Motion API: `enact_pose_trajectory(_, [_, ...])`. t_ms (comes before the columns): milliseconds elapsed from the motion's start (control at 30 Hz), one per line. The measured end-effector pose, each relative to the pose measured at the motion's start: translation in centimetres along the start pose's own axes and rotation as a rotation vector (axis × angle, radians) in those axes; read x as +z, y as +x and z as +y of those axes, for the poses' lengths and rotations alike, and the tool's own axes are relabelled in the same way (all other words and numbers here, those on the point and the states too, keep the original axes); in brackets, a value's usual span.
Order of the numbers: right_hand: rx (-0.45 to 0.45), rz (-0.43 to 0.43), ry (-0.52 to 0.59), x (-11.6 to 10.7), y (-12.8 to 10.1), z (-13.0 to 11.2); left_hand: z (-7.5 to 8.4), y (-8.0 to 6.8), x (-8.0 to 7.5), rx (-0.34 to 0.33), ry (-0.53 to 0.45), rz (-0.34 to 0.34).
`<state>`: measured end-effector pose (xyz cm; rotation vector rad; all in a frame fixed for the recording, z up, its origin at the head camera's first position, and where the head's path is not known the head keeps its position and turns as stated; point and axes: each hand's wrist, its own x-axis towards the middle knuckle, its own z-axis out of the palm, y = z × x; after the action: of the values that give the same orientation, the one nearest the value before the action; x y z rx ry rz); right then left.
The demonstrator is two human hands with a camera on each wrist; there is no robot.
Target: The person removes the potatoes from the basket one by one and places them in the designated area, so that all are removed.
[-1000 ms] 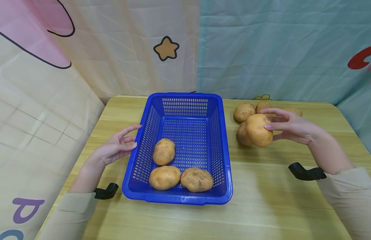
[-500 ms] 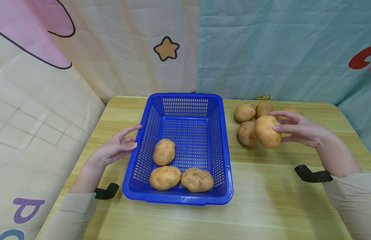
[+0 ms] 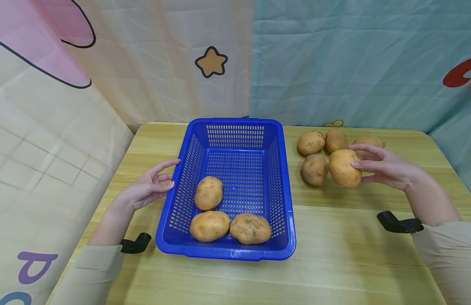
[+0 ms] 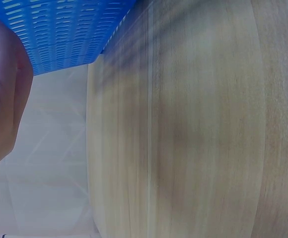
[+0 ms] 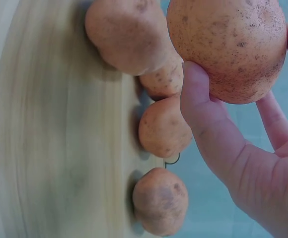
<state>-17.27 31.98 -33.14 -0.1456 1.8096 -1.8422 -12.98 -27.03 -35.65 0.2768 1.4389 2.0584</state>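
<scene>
My right hand (image 3: 386, 167) holds a large potato (image 3: 345, 168) between thumb and fingers, raised off the table in the right wrist view. Close by on its left sits a darker potato (image 3: 314, 170). Behind are a speckled potato (image 3: 311, 143), a brownish potato (image 3: 336, 140) and a paler potato (image 3: 369, 141). My left hand (image 3: 149, 186) touches the left rim of a blue perforated basket (image 3: 235, 254) with relaxed fingers. Inside the basket lie an upright-lying potato (image 3: 209, 193), a smooth potato (image 3: 209, 226) and a dark-patched potato (image 3: 250, 228).
The wooden table (image 3: 334, 254) runs under everything. A patterned curtain (image 3: 323, 63) hangs behind its back edge, and a light tiled-print curtain (image 3: 41, 169) hangs along the left. Black wrist mounts (image 3: 135, 243) sit at both cuffs.
My right hand has drawn the held potato to the right, away from the darker potato, uncovering more of the potatoes behind. My left hand and the basket have stayed put.
</scene>
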Motion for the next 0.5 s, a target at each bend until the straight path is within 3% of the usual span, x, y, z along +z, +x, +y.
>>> enact_pose_trajectory(500, [-0.019, 0.028, 0.102, -1.1, 0.1, 1.7, -0.1, 0.0, 0.0, 0.005, 0.002, 0.000])
